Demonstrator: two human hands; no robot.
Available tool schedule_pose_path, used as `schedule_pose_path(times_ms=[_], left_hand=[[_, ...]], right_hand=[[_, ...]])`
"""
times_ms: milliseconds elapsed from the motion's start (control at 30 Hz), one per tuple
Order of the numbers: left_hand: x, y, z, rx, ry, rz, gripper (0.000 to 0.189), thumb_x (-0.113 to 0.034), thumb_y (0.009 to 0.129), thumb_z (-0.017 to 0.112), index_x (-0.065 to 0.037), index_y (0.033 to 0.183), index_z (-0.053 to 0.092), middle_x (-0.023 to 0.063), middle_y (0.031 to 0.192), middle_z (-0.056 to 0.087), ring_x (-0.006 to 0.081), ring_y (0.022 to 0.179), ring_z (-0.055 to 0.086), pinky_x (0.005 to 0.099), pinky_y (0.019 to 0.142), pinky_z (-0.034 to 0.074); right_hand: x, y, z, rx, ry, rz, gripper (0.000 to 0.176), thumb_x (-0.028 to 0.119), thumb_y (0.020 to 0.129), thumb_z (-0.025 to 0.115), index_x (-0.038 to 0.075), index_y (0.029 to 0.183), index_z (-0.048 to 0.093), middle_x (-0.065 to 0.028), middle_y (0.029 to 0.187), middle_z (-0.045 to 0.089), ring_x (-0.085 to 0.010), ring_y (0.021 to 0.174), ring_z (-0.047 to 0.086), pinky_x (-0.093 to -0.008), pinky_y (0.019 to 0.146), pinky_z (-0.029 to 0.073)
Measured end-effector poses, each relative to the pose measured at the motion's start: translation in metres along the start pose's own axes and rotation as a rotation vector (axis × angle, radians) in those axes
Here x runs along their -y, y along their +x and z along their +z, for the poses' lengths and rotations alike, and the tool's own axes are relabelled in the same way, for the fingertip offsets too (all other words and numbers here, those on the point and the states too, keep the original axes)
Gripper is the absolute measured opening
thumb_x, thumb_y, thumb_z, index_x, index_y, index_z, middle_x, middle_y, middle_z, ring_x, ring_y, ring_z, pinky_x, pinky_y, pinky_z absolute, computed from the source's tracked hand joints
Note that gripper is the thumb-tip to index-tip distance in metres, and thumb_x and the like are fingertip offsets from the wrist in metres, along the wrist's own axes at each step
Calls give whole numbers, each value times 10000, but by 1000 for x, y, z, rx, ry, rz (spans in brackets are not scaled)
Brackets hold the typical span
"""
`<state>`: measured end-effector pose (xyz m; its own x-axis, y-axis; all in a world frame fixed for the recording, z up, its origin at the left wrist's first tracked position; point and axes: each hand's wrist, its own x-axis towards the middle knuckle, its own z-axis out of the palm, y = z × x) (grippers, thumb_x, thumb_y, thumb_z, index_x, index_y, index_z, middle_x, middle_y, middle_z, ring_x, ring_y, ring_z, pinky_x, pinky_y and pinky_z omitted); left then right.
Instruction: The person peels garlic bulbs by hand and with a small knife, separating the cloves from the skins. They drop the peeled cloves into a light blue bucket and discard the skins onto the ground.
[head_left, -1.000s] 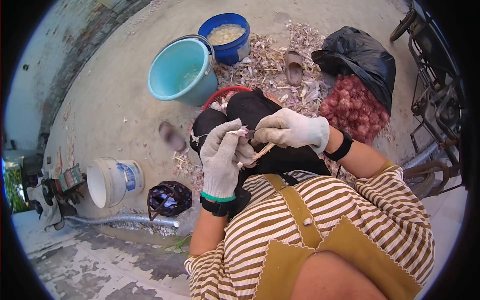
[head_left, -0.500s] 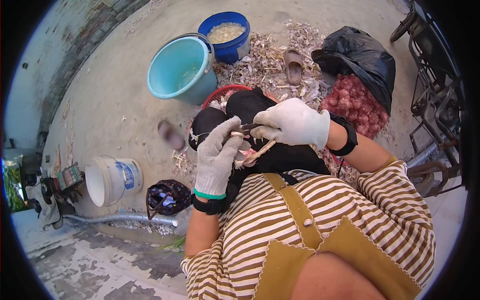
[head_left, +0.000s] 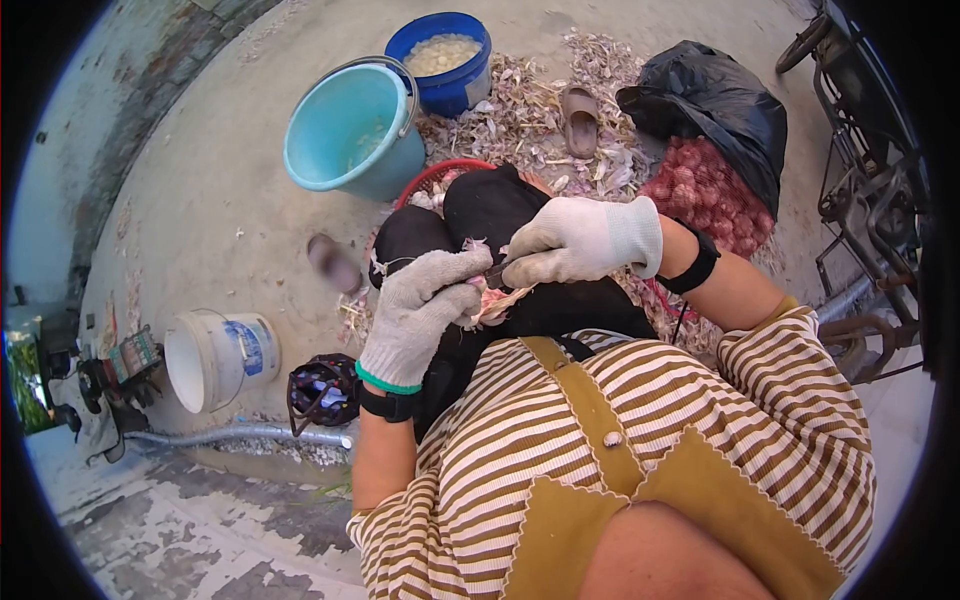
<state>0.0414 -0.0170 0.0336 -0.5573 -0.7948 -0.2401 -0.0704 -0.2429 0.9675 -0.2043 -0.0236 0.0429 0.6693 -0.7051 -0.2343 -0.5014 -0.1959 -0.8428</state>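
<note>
My left hand [head_left: 422,305], in a knitted work glove, is closed on a pinkish garlic bulb [head_left: 479,284] that its fingers partly cover. My right hand [head_left: 572,243], gloved as well, pinches a small dark knife [head_left: 495,277] against the bulb; most of the knife is hidden. Pale stalk and peel [head_left: 503,303] stick out below the fingers. Both hands meet above my dark-clothed lap. Just beyond my knees, a red basket [head_left: 414,187] with garlic in it is partly covered by my legs.
Farther out stand a light-blue bucket [head_left: 300,150] and a dark-blue bucket [head_left: 455,97] of peeled cloves. Garlic skins [head_left: 525,130] litter the ground around a slipper [head_left: 580,122]. A red net sack [head_left: 710,195] under black plastic [head_left: 715,95] lies right; a white bucket [head_left: 190,362] lies left.
My left hand has shifted slightly left and down, turning the garlic. The dark knife shows less between my hands, and the stalk is less extended. The whole view has moved a little.
</note>
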Motion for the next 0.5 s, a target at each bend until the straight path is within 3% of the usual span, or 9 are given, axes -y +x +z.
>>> schedule_pose_path(times_ms=[133, 300, 433, 500], left_hand=[[-11, -2, 2, 54, 53, -77, 301, 21, 847, 614, 3, 1146, 647, 27, 884, 649, 72, 685, 587, 199, 617, 486], [-15, -4, 2, 116, -76, -126, 300, 7, 859, 623, -9, 1159, 632, 51, 883, 677, 77, 705, 620, 199, 603, 488], [-7, -3, 8, 113, -254, -93, 306, 6, 858, 630, -13, 1164, 633, 51, 877, 674, 85, 707, 629, 197, 600, 488], [-8, 0, 16, -13, -146, -105, 344, 6, 854, 603, 9, 1198, 609, 77, 917, 663, 96, 716, 633, 205, 587, 503]], right_hand=[[8, -2, -7, 68, -13, 17, 307, 317, 913, 611, 33, 999, 690, -91, 729, 645, -158, 634, 590, -322, 593, 473], [17, -5, -18, 252, 157, 149, 257, 277, 911, 605, 54, 984, 711, -48, 710, 642, -106, 574, 556, -265, 513, 445], [8, -8, -12, 211, 309, 131, 239, 256, 911, 597, 62, 984, 716, -27, 699, 632, -81, 552, 538, -238, 482, 427], [1, -10, -6, 26, 255, 123, 239, 268, 910, 602, 65, 979, 710, -37, 695, 636, -106, 565, 561, -261, 512, 450]])
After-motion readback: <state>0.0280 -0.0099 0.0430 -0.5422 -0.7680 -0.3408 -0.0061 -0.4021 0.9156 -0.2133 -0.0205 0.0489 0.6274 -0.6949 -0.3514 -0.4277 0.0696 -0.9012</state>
